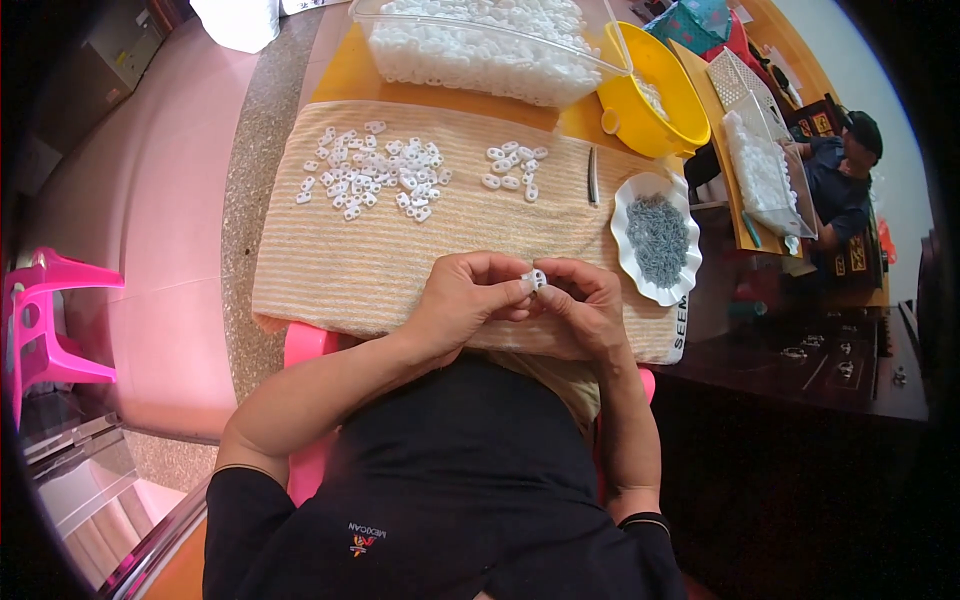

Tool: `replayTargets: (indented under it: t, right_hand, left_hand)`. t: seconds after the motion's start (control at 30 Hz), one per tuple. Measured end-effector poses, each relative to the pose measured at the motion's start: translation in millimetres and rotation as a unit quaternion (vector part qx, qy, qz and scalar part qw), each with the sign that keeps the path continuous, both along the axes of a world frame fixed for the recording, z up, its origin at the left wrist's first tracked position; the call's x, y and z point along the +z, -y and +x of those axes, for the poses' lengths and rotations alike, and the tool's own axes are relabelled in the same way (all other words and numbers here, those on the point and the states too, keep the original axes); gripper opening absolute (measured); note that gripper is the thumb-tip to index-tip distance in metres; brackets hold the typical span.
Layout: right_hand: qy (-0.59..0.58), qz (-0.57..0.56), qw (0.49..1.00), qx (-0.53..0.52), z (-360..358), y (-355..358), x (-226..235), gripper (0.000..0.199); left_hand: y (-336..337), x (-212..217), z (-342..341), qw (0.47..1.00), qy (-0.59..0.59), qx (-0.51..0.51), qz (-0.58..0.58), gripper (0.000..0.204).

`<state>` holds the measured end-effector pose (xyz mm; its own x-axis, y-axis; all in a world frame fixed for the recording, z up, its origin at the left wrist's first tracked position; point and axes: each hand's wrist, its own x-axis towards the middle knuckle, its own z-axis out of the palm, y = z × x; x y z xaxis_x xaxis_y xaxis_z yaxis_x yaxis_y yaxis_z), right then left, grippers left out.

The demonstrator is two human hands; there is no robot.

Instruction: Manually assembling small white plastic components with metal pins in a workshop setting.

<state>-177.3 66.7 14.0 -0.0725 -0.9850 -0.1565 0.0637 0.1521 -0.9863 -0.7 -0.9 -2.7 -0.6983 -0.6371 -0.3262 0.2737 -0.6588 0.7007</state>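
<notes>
Over the near part of a striped towel (400, 245), my two hands meet at one small white plastic piece (537, 278) with dark holes. My left hand (475, 295) pinches its left side between thumb and forefinger. From the other side, the thumb and fingers of my right hand (585, 305) close on the same piece. Beyond my hands on the left lies a loose pile of white two-holed plastic pieces (375, 168). A smaller group of rounder white pieces (513, 168) is spread to its right. Small grey parts (658, 240) fill a scalloped white dish (622, 225).
A slim tweezer-like metal tool (593, 176) lies beside the dish. Behind the towel stand a clear bin (610, 70) of white pieces and a yellow basin (690, 105). At far right, a person (840, 180) sits by another bin (765, 170). A pink stool (65, 320) stands left.
</notes>
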Motion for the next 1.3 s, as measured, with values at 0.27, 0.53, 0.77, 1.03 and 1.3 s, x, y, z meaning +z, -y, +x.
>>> replayTargets:
  t: [0.27, 0.53, 0.77, 1.03, 1.3]
  right_hand:
    - [0.018, 0.009, 1.0, 0.005, -1, -1, 1, 0.027]
    - [0.04, 0.011, 0.999, -0.001, 1, -1, 3, 0.025]
    - [0.044, 0.004, 0.999, -0.002, -3, -1, -3, 0.024]
    - [0.06, 0.023, 0.998, -0.013, -1, -1, -1, 0.025]
    - [0.03, -0.02, 0.999, -0.003, -3, -2, -8, 0.024]
  left_hand:
    - [0, 4, 0, 1.0, -0.014, -0.005, -0.003, 0.023]
    - [0, 6, -1, 1.0, -0.014, -0.002, 0.021, 0.023]
    - [0, 4, -1, 1.0, -0.014, -0.004, 0.027, 0.023]
    - [3, 6, -1, 0.998, -0.019, -0.013, 0.05, 0.022]
    - [1, 3, -1, 0.998, -0.01, -0.017, 0.057, 0.021]
